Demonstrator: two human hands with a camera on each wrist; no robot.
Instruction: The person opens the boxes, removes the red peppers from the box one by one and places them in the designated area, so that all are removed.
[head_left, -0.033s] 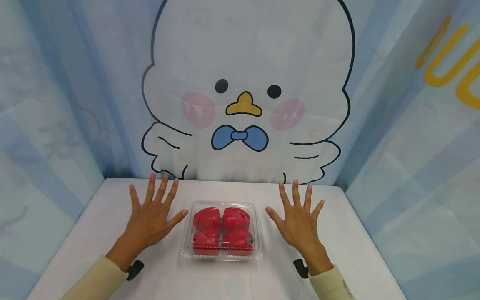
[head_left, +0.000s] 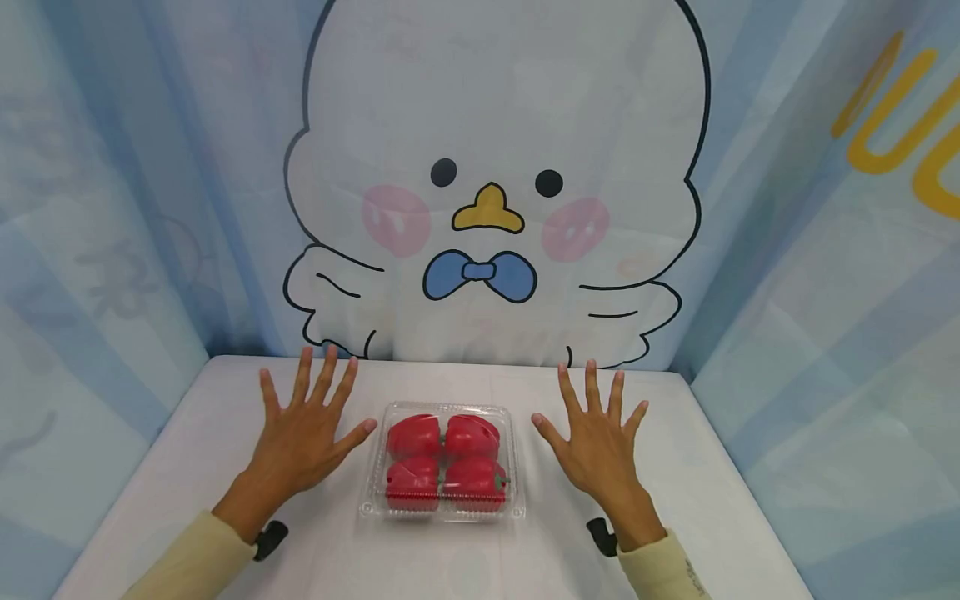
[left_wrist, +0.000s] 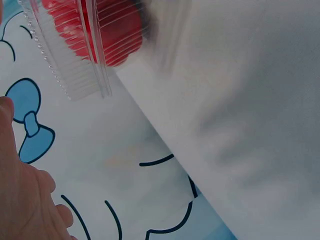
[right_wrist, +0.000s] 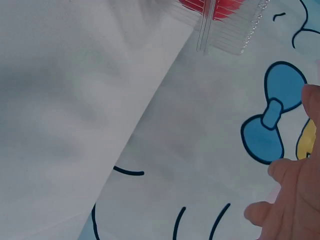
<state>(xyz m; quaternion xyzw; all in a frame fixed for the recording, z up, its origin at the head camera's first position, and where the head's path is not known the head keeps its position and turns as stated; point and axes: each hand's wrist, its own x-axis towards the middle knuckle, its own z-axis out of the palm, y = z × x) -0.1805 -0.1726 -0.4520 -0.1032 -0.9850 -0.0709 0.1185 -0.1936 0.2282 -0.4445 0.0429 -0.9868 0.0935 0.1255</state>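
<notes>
A clear plastic clamshell box [head_left: 513, 475] lies closed on the white table between the two hands. Inside are several glossy red bell peppers [head_left: 472, 433], set in two rows, with small green stems. To the left of the box my left hand [head_left: 300, 437] is spread palm down, its thumb pointing at the box side. My right hand [head_left: 597, 450] is spread the same way on the other side, a little farther from the box. Both hands hold nothing. Each wrist view catches part of the ridged box, from the left [left_wrist: 80, 90] and from the right [right_wrist: 230, 40].
The white tabletop [head_left: 480, 567] runs back to a curtain [head_left: 480, 333] printed with a white bird in a blue bow tie. Pale blue striped curtains flank both sides. Small black devices [head_left: 271, 540] sit at the wrists beside the beige sleeves.
</notes>
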